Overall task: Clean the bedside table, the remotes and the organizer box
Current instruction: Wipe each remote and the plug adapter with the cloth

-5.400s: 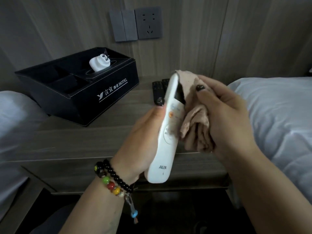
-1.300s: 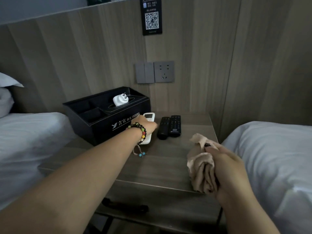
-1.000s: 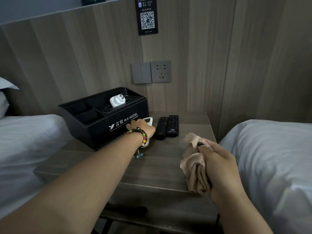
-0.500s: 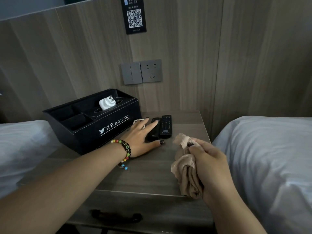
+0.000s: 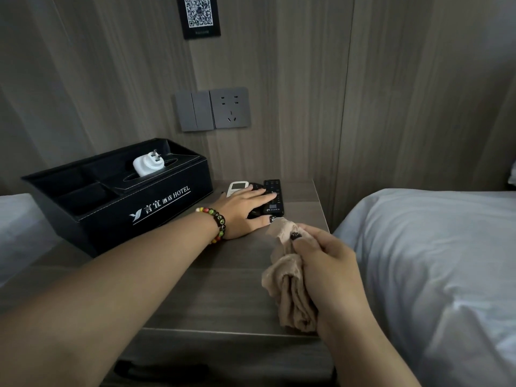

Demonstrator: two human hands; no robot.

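The left hand (image 5: 245, 209) lies flat with straight fingers over two black remotes (image 5: 273, 197) at the back of the surface (image 5: 223, 280), its thumb stretched along the wood near their front ends. The hand covers most of the nearer black remote, so only its dark edge shows; whether the fingers press or merely rest cannot be told. A white remote (image 5: 236, 187) lies just left of the black ones, its lower half hidden behind the hand, only its screen end showing. A bead bracelet (image 5: 216, 222) circles the left wrist.

The right hand (image 5: 326, 272) is curled round a bunched beige cloth (image 5: 290, 286), held above the front part of the surface; the thumb pins the upper fold, and the rest of the cloth hangs below the fist.

The black box (image 5: 117, 199) stands on the left of the surface, close beside the white remote, with a white plug (image 5: 146, 164) lying on its lid. Its open compartments are too dark to read.

A bed (image 5: 435, 261) fills the right, another bed (image 5: 19, 219) is cut off at the left edge. On the wall sit a switch and socket (image 5: 213, 108) and a QR sign (image 5: 199, 15), cropped at the top.
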